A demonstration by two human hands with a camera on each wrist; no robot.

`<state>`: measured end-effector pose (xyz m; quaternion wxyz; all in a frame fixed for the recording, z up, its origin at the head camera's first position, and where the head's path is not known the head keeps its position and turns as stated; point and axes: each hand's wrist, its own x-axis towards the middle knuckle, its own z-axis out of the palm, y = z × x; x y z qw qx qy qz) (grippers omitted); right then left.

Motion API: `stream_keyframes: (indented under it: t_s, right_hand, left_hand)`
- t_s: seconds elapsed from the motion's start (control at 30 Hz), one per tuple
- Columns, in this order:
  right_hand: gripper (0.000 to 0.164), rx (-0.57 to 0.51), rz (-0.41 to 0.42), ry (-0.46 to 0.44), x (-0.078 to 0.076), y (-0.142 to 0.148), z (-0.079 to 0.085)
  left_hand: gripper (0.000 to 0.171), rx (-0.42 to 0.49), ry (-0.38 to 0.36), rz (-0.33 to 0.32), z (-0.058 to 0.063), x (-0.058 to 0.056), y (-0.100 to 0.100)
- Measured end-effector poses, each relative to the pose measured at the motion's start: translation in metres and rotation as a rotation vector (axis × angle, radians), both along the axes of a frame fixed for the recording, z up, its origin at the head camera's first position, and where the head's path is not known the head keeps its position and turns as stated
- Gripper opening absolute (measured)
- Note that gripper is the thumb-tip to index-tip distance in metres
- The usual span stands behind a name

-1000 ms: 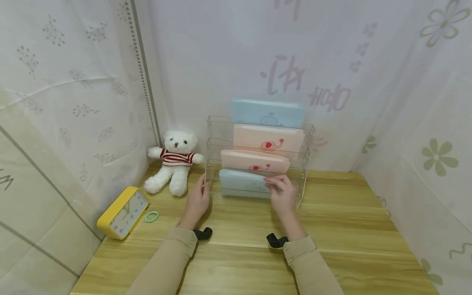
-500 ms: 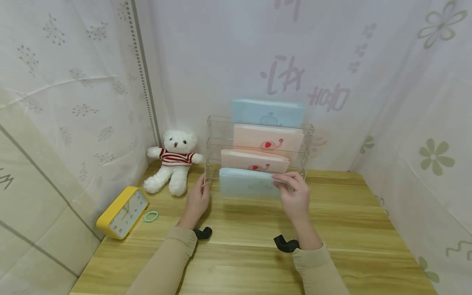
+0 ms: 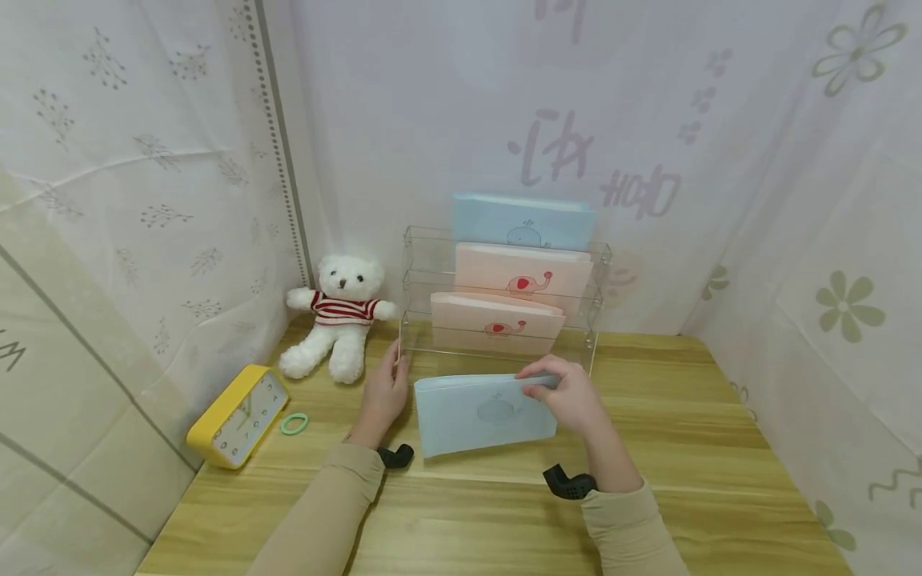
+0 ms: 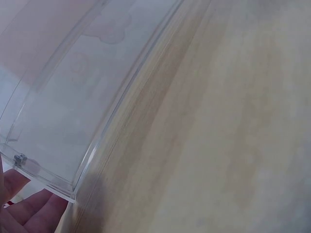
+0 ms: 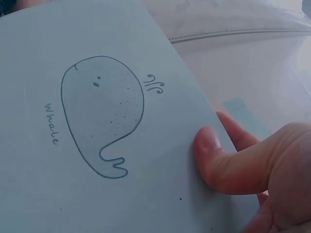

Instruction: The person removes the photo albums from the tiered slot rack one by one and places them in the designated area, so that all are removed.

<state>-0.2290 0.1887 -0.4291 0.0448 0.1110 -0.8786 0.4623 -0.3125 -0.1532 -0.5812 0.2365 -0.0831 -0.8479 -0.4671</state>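
In the head view, my right hand (image 3: 572,400) pinches the top edge of a light-blue booklet (image 3: 461,424) near its right end. The booklet hangs in front of the rack, tilted a little. Its cover shows a whale drawing (image 5: 102,116) with the word "Whale" in the right wrist view; my thumb (image 5: 228,167) lies on that face. My left hand (image 3: 385,396) grips the lower left side of a clear tiered rack (image 3: 497,360), its fingers (image 4: 41,211) partly hidden at the rack's corner in the left wrist view. Pink elephant booklets (image 3: 497,320) and a blue whale booklet (image 3: 522,218) stand in the rack.
A white teddy bear (image 3: 342,320) in a striped sweater sits left of the rack. Nearer me are a yellow alarm clock (image 3: 238,416) and a green ring (image 3: 294,424) on the wooden table (image 3: 684,448). Printed curtains enclose the back and both sides.
My right hand has lifted the light-blue booklet out of the rack's front slot and brought it toward me. My left hand has stayed on the rack's side.
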Motion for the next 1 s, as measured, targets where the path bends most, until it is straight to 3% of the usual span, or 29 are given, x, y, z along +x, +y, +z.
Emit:
stream_keyframes:
  t_s: [0.07,0.2,0.43,0.53,0.77,1.0]
  right_hand:
    - [0.016,0.007,0.001,-0.051,-0.001,0.0,-0.001]
    - [0.017,0.044,0.005,-0.086,-0.002,0.0,-0.005]
    - [0.021,0.116,-0.01,-0.126,-0.006,0.0,-0.015]
    - [0.024,0.135,0.002,-0.091,-0.008,0.002,-0.02]
    - [0.033,0.288,0.105,0.131,-0.014,0.009,-0.032]
    - [0.035,0.327,0.163,0.196,-0.019,0.015,-0.038]
  left_hand:
    - [0.053,-0.001,-0.008,0.01,-0.002,-0.001,0.0]
    - [0.051,-0.045,-0.015,0.048,-0.022,-0.016,-0.004]
    - [0.053,-0.059,-0.002,0.046,-0.03,-0.019,-0.006]
    - [0.053,-0.066,-0.022,0.05,-0.03,-0.019,-0.006]
    - [0.05,-0.059,-0.045,0.039,-0.03,-0.02,-0.007]
    - [0.052,-0.047,-0.039,0.034,-0.029,-0.019,-0.006]
